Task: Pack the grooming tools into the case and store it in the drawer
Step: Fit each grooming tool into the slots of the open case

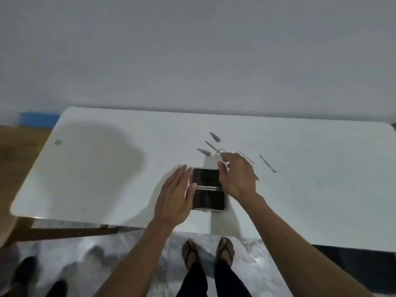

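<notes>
A small dark case (207,189) lies open flat near the front edge of the white table (107,168). My left hand (174,196) rests flat against the case's left side, fingers together and extended. My right hand (236,174) hovers over the case's top right corner, fingers curled; whether it holds anything is unclear. Beyond it lie metal grooming tools: a nail clipper (215,136), a second clipper (203,151), small scissors (214,148), a thin pick (246,157) and a flat file (267,163).
A grey wall rises behind the table. A small sticker (57,142) sits near the table's left edge. My sandalled feet (207,251) stand on a marble floor below. Dark shoes (23,273) of another person are at the lower left.
</notes>
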